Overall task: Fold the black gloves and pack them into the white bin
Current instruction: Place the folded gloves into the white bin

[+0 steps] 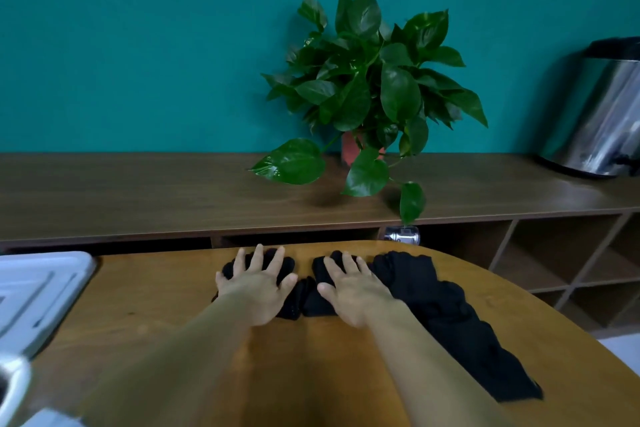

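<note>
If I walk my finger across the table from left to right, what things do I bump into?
white bin → left hand pressing flat on the black gloves → right hand pressing there too → pile of black fabric.

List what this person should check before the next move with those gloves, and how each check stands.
1. Left hand flat on its glove, fingers straight: ok.
2. Right hand flat on the other glove: ok.
3. Gloves folded: cannot tell, hands cover them.
4. Black pile at right lies apart from the right-hand glove: not ok, it touches.
5. Bin within reach at left: ok, probably.
6. Bin has room: cannot tell.
</note>
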Demonstrator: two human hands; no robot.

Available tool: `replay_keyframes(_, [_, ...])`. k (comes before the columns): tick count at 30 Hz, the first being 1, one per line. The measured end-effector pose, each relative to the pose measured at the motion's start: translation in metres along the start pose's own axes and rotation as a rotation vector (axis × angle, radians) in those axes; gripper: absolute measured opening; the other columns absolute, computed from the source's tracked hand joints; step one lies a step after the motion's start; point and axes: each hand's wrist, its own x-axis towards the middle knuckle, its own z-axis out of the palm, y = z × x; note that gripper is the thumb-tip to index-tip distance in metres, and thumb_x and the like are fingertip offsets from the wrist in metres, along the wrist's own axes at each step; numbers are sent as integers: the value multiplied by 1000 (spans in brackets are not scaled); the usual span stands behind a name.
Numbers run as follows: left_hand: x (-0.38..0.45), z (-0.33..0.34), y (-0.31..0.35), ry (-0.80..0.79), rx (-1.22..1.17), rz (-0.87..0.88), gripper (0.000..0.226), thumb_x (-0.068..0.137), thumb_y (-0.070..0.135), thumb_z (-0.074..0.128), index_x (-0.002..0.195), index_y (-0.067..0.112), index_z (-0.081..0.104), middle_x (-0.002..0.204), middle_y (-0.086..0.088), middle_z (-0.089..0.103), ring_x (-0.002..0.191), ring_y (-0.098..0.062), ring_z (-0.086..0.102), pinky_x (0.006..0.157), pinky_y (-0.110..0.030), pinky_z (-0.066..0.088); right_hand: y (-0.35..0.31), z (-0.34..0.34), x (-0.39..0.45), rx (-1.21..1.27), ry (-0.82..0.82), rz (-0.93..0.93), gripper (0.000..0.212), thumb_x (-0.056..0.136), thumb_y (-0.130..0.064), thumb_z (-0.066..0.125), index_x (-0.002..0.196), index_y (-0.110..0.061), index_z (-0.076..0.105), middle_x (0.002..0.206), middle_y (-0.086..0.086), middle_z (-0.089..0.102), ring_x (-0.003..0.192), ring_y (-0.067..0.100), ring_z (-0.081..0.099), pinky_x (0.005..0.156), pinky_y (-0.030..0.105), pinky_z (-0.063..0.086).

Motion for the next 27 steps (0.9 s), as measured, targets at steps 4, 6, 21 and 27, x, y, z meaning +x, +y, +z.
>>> replay_keyframes(4, [-4,6,4,20,25,-5,64,96,66,9,153,42,-10,164,4,-7,149,-30,-12,118,-59,6,-5,9,-2,-14,27,19,58,106,-44,22,156,-26,-1,163,6,-8,149,30,-10,121,43,4])
replay_keyframes(6, [-14,9,9,9,33,-8,63,97,65,8,152,42,-10,164,4,-7,149,-30,-12,118,-59,6,-7,13,-11,-5,30,18,59,105,-44,22,156,-26,-1,164,6,-7,149,30,-10,121,43,4])
replay_keyframes(21, [-185,48,28,-32,12,11,59,100,58,8,153,40,-12,164,4,-11,148,-31,-17,117,-61,2,-15,61,-172,15,-39,37,58,106,-43,19,154,-30,-11,162,1,-18,148,24,-18,121,38,-1])
replay_keyframes(27, [-250,62,29,-46,-5,23,59,101,57,9,153,39,-12,164,3,-11,148,-32,-17,117,-61,2,-19,84,-234,38,-32,43,58,106,-45,19,154,-32,-10,162,0,-19,148,22,-19,121,38,-1])
